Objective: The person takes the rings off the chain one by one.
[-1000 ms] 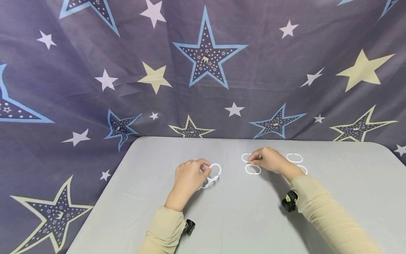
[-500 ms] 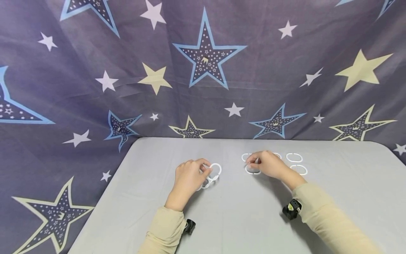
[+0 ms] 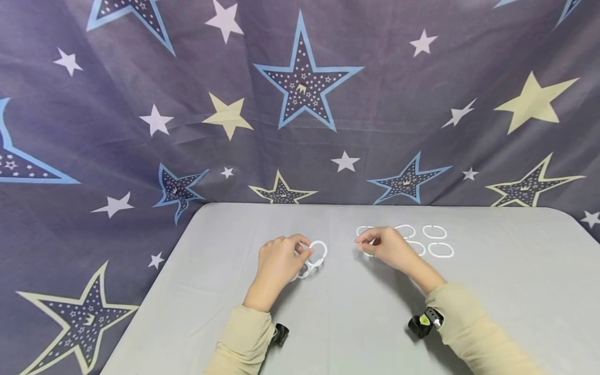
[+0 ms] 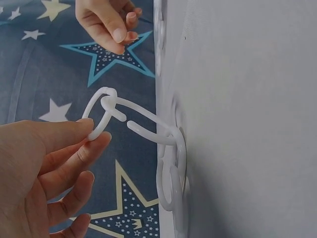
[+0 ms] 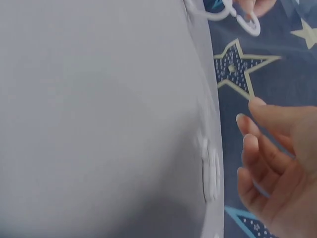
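The white chain is made of smooth, glossy, oval plastic links, each a slim rounded bar bent into a loop; a short gap shows in the bar of the second link. At least three joined links can be made out; lower down they overlap, so the full count cannot be told. The chain is left of the table's middle, its top link raised and tilted, its lower end down at the tabletop.

One hand, the left hand, pinches that top link between thumb and forefinger, the other fingers bent loosely below.

Well apart, to the right, lie six loose links of the same white oval kind, flat on the table in two rows of three. Narrow gaps show in several of their sides. The right hand is above the left end of these rows and hides parts of the nearest links; its fingers are loosely bent, thumb and forefinger apart, with nothing between them.

Two beige sleeves cover the forearms, and two black devices sit at the wrists, one on each. One pale grey table carries everything. Behind it hangs one purple-grey cloth printed with stars, among them two solid yellow ones and three edged in yellow.
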### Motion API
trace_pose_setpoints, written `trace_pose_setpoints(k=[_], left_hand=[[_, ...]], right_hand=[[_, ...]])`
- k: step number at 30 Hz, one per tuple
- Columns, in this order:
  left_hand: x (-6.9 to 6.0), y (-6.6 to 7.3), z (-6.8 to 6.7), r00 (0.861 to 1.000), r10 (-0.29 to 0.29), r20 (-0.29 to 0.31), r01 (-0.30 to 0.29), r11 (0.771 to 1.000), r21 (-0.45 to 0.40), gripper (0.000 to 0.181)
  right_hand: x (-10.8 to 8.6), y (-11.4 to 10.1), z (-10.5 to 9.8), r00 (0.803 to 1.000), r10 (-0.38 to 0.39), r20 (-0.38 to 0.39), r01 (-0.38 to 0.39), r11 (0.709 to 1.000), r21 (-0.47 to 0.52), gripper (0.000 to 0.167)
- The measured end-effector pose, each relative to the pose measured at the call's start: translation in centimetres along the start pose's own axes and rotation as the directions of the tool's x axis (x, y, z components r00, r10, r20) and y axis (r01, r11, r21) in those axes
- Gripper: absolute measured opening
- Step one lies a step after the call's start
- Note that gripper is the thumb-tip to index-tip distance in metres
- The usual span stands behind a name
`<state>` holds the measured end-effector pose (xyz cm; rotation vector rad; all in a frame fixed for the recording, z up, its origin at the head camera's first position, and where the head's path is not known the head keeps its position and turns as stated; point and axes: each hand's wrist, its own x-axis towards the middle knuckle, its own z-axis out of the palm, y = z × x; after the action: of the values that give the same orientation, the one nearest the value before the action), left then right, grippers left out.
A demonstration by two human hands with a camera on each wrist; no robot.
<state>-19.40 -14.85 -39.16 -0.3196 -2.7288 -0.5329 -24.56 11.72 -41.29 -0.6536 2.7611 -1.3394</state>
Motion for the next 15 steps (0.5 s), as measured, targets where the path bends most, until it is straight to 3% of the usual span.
trace_pose_setpoints(k=[15], left_hand=[[0.0, -0.1, -0.1, 1.0, -0.019, 0.018, 0.019, 1.0, 0.005, 0.015]], right_hand=[[-1.0, -1.7, 3.2, 0.994, 0.097, 0.056, -0.108, 0.965, 0.24, 0.017]])
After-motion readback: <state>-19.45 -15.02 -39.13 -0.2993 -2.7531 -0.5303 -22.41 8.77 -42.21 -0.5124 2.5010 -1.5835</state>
